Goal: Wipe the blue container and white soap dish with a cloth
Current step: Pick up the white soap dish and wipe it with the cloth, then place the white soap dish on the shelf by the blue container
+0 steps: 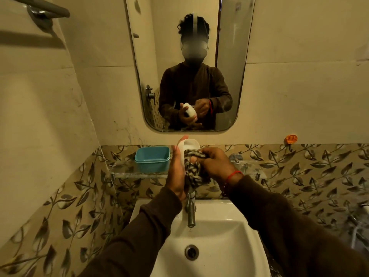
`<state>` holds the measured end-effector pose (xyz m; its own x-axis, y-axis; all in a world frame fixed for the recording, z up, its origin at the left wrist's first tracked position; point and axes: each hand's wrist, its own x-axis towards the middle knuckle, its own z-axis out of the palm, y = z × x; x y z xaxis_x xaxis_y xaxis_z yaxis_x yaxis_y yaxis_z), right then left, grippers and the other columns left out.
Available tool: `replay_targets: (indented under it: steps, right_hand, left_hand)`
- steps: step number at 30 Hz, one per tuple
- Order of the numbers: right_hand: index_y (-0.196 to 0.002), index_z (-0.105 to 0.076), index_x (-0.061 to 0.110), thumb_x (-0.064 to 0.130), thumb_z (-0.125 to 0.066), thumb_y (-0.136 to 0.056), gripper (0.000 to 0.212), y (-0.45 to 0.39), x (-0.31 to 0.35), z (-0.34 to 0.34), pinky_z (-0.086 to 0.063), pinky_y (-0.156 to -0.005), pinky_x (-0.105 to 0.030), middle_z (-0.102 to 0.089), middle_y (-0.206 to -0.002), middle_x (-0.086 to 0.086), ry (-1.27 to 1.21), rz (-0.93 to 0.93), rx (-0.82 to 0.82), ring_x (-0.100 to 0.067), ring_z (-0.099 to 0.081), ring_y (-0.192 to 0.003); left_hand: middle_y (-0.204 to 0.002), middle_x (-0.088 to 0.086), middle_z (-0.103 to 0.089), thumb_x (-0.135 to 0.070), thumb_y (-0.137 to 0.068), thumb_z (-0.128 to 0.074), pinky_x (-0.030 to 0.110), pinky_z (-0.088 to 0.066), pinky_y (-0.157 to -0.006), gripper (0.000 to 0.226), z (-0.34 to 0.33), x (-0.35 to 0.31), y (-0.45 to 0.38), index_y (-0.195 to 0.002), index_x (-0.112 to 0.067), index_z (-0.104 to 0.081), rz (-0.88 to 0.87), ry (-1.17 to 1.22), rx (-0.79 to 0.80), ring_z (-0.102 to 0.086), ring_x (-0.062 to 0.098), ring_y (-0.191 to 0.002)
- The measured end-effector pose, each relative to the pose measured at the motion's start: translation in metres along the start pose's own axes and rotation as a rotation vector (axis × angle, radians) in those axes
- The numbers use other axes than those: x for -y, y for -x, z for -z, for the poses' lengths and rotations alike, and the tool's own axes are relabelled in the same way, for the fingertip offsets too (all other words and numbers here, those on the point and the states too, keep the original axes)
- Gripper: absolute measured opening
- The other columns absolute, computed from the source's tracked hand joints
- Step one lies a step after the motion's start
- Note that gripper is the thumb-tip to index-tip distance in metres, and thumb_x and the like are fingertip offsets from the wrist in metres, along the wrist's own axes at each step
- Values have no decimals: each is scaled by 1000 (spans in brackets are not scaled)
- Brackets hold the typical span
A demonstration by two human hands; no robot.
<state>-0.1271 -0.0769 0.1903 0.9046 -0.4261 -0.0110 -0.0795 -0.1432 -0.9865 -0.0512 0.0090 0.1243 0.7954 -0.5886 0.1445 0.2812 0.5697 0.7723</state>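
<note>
My left hand (176, 172) holds the white soap dish (188, 144) upright above the tap, with its hollow side facing right. My right hand (214, 162) grips a bunched black-and-white patterned cloth (194, 170) and presses it into the dish. The cloth's loose end hangs down below both hands. The blue container (152, 158) stands open on the left part of the glass shelf (139, 173), just left of my left hand and apart from it.
A white sink (215, 236) with a chrome tap (190, 208) lies below my hands. A mirror (189, 62) hangs on the wall above the shelf. An orange hook (291, 139) is on the right wall, and a towel bar (46, 11) at the upper left.
</note>
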Motion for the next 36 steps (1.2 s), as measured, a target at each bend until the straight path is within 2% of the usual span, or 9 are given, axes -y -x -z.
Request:
replay_targets:
  steps: [2,5,12,16,18,22,26,33,36]
  right_hand:
    - [-91,-68,7,10,-62,-91,7,-8,6,4,-52,-49,-24,-68,-76,-10,-162,-19,-97,-22,-63,-66]
    - [-101,-68,-6,6,-61,-91,17,-13,3,6,-52,-55,-27,-68,-83,-19,-360,-63,-165,-24,-62,-65]
    - [-130,-57,0,12,-47,-97,36,-26,-5,29,-50,-68,-34,-62,-109,-18,-808,-94,-179,-23,-61,-83]
    - [-114,-67,12,23,-39,-93,37,-28,-15,37,-49,-90,-41,-67,-92,-7,-863,-194,-76,-20,-63,-73]
    - [-95,-69,15,37,-39,-88,38,-28,-22,38,-47,-86,-39,-65,-90,-7,-919,-226,-49,-22,-61,-76]
    - [-86,-71,11,57,-58,-81,48,-32,-40,45,-52,-74,-37,-69,-76,-12,-761,-266,-144,-27,-65,-74]
    - [-87,-69,10,42,-70,-81,33,-29,-59,52,-54,-63,-34,-70,-72,-12,-534,-284,-168,-27,-68,-67]
    - [-99,-73,12,49,-74,-78,42,-16,-70,37,-59,-81,-44,-76,-93,-14,-273,-150,-42,-31,-73,-88]
    - [-91,-73,12,37,-74,-82,27,-20,-71,40,-59,-62,-32,-76,-87,-10,-247,-117,-134,-25,-73,-79]
  left_hand:
    - [-131,13,-69,-64,-100,-31,43,-61,-78,59,-1,11,3,-147,-32,-48,-17,-100,-5,-70,29,-113]
    - [-134,6,-67,-66,-97,-34,37,-62,-79,57,-3,23,6,-143,-36,-52,-24,-158,-59,-70,21,-113]
    - [-137,16,-60,-71,-93,-31,66,-40,-109,69,16,19,6,-144,-28,-48,131,72,-193,-55,38,-126]
    - [-137,20,-59,-57,-103,-28,58,-50,-99,58,17,14,4,-145,-23,-49,155,209,-251,-55,40,-124]
    - [-134,21,-60,-50,-103,-29,50,-54,-89,53,14,12,3,-142,-23,-53,141,239,-276,-58,39,-118]
    - [-122,19,-64,-40,-99,-31,50,-54,-84,42,15,10,0,-120,-30,-66,87,282,-321,-58,40,-110]
    - [-129,21,-60,-38,-98,-25,53,-53,-85,51,22,9,-5,-134,-28,-60,18,366,-376,-56,43,-116]
    - [-140,24,-56,-31,-101,-23,57,-47,-100,53,6,20,-3,-143,-20,-53,-105,444,-353,-51,45,-129]
    - [-139,24,-57,-25,-101,-24,57,-49,-99,49,3,28,0,-138,-20,-55,-98,394,-319,-52,46,-129]
